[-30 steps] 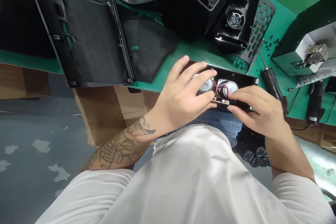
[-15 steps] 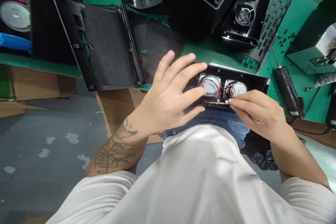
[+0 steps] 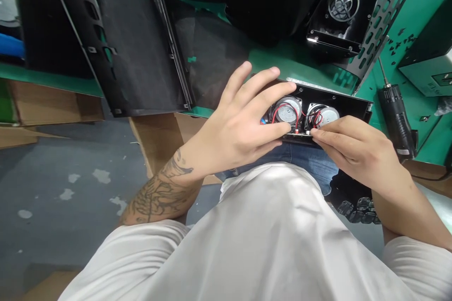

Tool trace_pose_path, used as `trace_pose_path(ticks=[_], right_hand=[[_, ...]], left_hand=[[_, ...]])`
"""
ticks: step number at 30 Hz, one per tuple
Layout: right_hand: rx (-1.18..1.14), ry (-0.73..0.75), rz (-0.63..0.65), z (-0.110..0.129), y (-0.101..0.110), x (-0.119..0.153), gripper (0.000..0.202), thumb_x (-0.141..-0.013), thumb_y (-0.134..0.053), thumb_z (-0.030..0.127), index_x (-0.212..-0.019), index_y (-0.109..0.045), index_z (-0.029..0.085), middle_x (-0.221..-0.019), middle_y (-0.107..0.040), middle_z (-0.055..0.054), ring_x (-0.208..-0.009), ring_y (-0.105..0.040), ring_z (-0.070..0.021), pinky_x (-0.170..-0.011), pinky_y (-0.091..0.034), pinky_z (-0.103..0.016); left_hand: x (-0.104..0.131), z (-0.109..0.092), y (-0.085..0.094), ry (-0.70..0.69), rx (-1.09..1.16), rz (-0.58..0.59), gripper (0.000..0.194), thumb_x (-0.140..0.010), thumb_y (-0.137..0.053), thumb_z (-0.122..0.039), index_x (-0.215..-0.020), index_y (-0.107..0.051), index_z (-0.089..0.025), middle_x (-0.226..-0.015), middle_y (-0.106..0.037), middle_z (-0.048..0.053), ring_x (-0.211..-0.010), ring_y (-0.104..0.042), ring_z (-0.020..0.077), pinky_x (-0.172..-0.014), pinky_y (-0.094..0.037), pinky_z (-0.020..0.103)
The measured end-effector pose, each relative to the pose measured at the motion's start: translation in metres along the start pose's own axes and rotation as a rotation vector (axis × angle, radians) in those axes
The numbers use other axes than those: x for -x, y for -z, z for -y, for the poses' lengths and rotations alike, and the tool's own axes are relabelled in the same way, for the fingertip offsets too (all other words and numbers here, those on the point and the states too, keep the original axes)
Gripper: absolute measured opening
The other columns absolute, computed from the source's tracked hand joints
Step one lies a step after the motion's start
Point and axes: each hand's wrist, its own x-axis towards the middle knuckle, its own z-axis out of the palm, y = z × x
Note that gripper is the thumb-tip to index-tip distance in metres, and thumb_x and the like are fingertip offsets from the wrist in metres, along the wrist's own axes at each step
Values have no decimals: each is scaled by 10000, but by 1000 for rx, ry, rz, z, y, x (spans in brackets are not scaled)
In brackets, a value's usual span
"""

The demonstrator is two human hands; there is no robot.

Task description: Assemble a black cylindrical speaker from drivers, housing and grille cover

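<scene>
Speakers first: two round silver-backed speaker drivers (image 3: 286, 112) sit side by side inside a long, shallow black plastic tray-like housing (image 3: 349, 103), which lies at the near edge of the green workbench (image 3: 282, 63), right above my lap. Its long axis runs left to right across my view, the right end tipped slightly away from me, the open side facing up. Thin red wires (image 3: 294, 120) loop from both drivers down to a narrow strip along the near wall.

My left hand (image 3: 243, 127) is spread over the left end of the housing, fingers loose and extended, fingertips resting on its far rim and beside the left driver; it grips nothing. My right hand (image 3: 353, 146) comes in from the right with fingers drawn together, the tips pinching at the near wall just below the right driver; exactly what they pinch is too small to tell.

Beyond my left hand lies a large flat black panel with mesh cloth (image 3: 134, 56), and behind the housing stand a big black speaker cabinet (image 3: 268, 4) and a perforated black metal grille (image 3: 384, 14). A black electric screwdriver (image 3: 397, 115) lies just right of the housing, with small black screws (image 3: 402, 40) scattered farther back.
</scene>
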Motion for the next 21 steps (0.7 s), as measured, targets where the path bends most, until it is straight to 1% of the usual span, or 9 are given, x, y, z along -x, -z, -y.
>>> trace_pose_path(ticks=[4,6,8,10,12,13,16,18,21], right_hand=[[36,-10,12,1,2,0,179,-1164,-632,2,-1314,-645,97,-1218,-663,-65,-992,-665,-186,-821,-561,-300],[79,-4,2,2,3,-1,216,-1153,-639,-16,-1334,-632,102,-1204,-667,-61,-970,-659,-179,-794,-550,-295],[110,2,-10,3,3,-1,254,-1145,-653,-28,-1350,-618,118,-1168,-673,-51,-936,-649,-166,-762,-532,-289],[121,7,3,2,4,-2,261,-1156,-634,-23,-1362,-605,134,-1136,-673,-45,-911,-636,-155,-744,-522,-288],[127,15,30,1,5,-2,243,-1173,-591,-7,-1367,-603,138,-1127,-672,-51,-907,-630,-154,-738,-524,-294],[126,16,42,1,5,-2,235,-1177,-572,-1,-1364,-609,136,-1128,-671,-55,-908,-631,-155,-738,-528,-298],[92,18,44,-2,5,-2,206,-1182,-566,21,-1340,-641,130,-1138,-672,-63,-917,-646,-156,-748,-543,-297],[61,9,37,-3,4,-2,200,-1183,-579,22,-1331,-659,132,-1147,-674,-61,-933,-662,-154,-771,-552,-286],[7,-9,28,-4,3,-2,205,-1177,-586,10,-1311,-681,131,-1175,-675,-64,-978,-689,-164,-815,-567,-278]], left_hand=[[1,2,1,80,96,57,153,-1133,-608,-411,-1229,-667,-307,-1789,-450,-23,-1677,-470,334,-1402,-333,732],[1,3,2,115,144,104,178,-1129,-613,-441,-1245,-676,-322,-1799,-445,-36,-1691,-450,336,-1428,-300,712],[1,4,2,92,114,102,227,-1126,-622,-459,-1277,-676,-297,-1790,-463,26,-1673,-463,368,-1400,-334,743],[1,3,2,56,36,42,242,-1122,-643,-444,-1279,-668,-262,-1742,-513,108,-1627,-511,386,-1349,-414,738],[0,2,3,41,10,23,231,-1115,-659,-430,-1270,-667,-259,-1710,-542,134,-1601,-543,386,-1326,-449,719],[-1,2,3,49,27,52,232,-1115,-658,-432,-1268,-670,-259,-1715,-537,131,-1608,-537,389,-1335,-435,726],[-3,2,5,151,166,181,267,-1124,-614,-461,-1244,-704,-241,-1740,-518,105,-1670,-453,421,-1390,-276,806],[-6,1,6,246,270,209,301,-1125,-585,-474,-1198,-725,-218,-1712,-551,95,-1696,-404,443,-1400,-157,843],[-12,1,9,309,322,242,353,-1117,-565,-508,-1146,-734,-200,-1670,-595,97,-1706,-381,460,-1380,-99,876]])
